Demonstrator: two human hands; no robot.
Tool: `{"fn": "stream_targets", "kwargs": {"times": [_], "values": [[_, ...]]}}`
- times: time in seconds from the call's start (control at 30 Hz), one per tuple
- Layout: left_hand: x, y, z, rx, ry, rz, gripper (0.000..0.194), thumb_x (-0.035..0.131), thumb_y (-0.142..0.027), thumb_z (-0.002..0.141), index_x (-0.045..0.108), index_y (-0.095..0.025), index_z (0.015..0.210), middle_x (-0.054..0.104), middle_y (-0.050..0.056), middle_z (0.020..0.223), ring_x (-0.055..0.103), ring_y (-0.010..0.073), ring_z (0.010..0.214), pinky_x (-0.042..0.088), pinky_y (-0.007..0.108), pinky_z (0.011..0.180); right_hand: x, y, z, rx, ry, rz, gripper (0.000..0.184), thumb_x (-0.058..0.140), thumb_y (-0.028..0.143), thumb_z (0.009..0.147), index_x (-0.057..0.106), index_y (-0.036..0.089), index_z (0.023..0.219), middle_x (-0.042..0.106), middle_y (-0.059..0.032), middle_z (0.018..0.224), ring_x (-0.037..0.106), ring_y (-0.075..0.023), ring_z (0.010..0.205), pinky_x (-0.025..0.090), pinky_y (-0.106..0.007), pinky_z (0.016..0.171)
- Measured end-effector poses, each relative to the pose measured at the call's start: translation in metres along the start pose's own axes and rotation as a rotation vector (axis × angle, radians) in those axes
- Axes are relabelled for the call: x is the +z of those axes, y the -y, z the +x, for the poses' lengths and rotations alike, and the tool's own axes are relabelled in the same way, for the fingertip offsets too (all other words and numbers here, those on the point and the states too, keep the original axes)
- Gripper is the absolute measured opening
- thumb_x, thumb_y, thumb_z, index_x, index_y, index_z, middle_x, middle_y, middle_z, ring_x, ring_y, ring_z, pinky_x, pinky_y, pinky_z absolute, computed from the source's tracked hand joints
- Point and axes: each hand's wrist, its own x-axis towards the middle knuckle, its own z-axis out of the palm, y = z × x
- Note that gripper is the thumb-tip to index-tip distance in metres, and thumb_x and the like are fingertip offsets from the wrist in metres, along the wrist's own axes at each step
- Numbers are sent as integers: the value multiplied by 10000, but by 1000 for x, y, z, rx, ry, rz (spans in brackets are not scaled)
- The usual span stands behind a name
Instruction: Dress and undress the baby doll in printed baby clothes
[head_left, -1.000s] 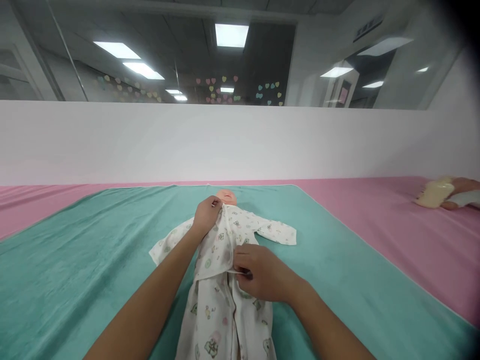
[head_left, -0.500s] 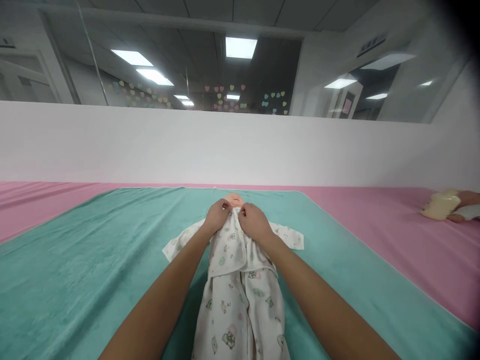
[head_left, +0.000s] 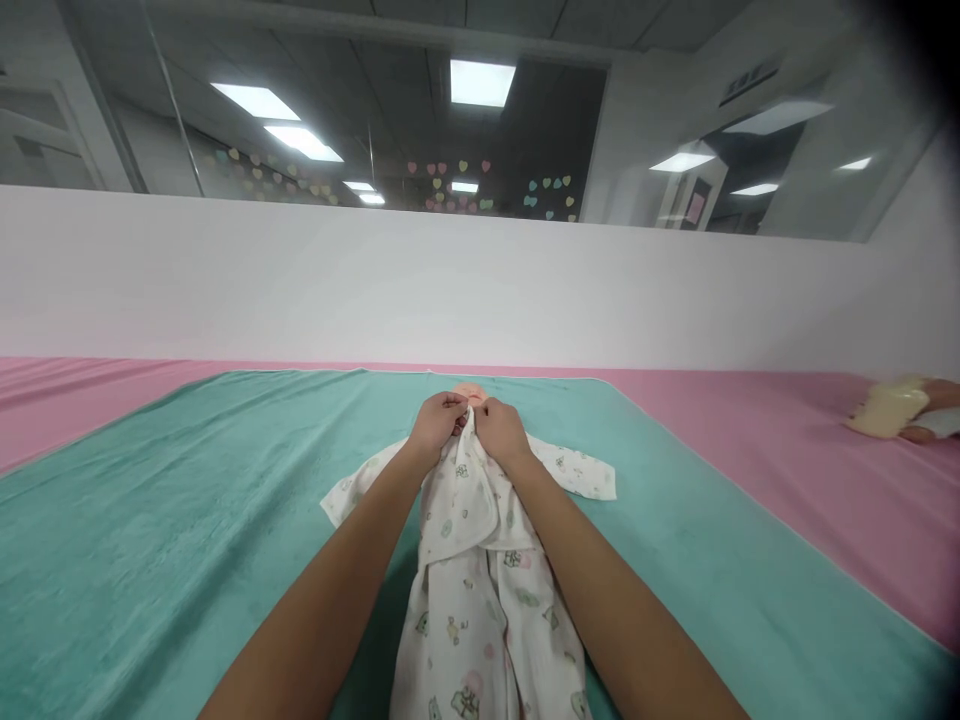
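A baby doll [head_left: 470, 391] lies face up, its head at the far end, dressed in a white printed baby gown [head_left: 459, 510] with sleeves spread to both sides. At the neckline, my left hand [head_left: 436, 425] pinches the cloth of the gown just under the doll's chin. My right hand [head_left: 501, 430] is closed on the neck edge from the other side, nearly touching the left. Between them the front is pulled up into a raised fold. The fingertips partly hide what they grip, and most of the doll's face is covered.
Beneath the doll spreads a teal blanket [head_left: 187, 480] over a pink sheet [head_left: 750, 450]. A white wall [head_left: 450, 290] with a window above it rises behind. At the far right edge lies a pale yellow object [head_left: 889, 408] beside something brown and white.
Both hands have come closer together at the neckline, the right moving slightly left. The front of the gown is now lifted into a sharper fold, and its right sleeve has shifted outward a little.
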Motion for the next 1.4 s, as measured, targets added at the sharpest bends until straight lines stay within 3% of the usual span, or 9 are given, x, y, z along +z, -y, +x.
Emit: {"fn": "stream_targets", "kwargs": {"times": [0.07,0.17,0.3,0.53,0.8,1.2,1.4], "values": [[2,-2,-1,2,12,19,111,556,-238,699,582,-133,722,472,-31,536,407,71,465,348,204,477,3,-7,-2,-5,-100,142,354,248,333,899,553,174,819,624,-50,812,542,-146,733,386,-236,636],[5,-3,-1,15,14,68,91,568,-206,669,621,-135,692,509,-19,542,438,90,500,353,218,514,9,-16,-1,-14,-206,502,327,355,435,843,526,188,714,589,-6,698,505,-130,653,374,-221,604],[8,-3,0,35,-1,118,73,567,-130,615,639,-145,624,569,-5,573,482,111,569,355,227,577,13,-23,3,20,-124,760,313,447,483,775,533,191,704,534,26,564,467,-123,544,349,-224,546],[4,0,-1,-37,30,24,149,586,-237,663,653,-121,730,497,-19,525,406,74,476,326,210,500,13,-24,5,14,-33,801,314,494,492,731,537,189,656,501,40,542,446,-112,529,336,-217,524],[6,-5,-4,-63,59,31,94,601,-223,652,600,-134,622,469,-27,510,383,67,463,319,202,479,13,-27,7,59,28,834,250,456,371,739,480,189,568,536,15,545,462,-104,480,360,-223,499],[5,-7,-3,1,-4,366,355,618,-357,648,391,-180,440,311,-49,449,277,80,458,199,225,440,18,-30,8,87,75,946,115,496,203,622,598,166,663,569,11,555,508,-99,496,408,-203,490],[5,-3,2,4,0,518,234,592,-218,609,446,-179,430,347,-39,469,302,91,492,201,233,468,21,-30,10,132,81,1044,133,549,193,598,622,158,704,589,4,576,536,-107,514,421,-210,495]]}}
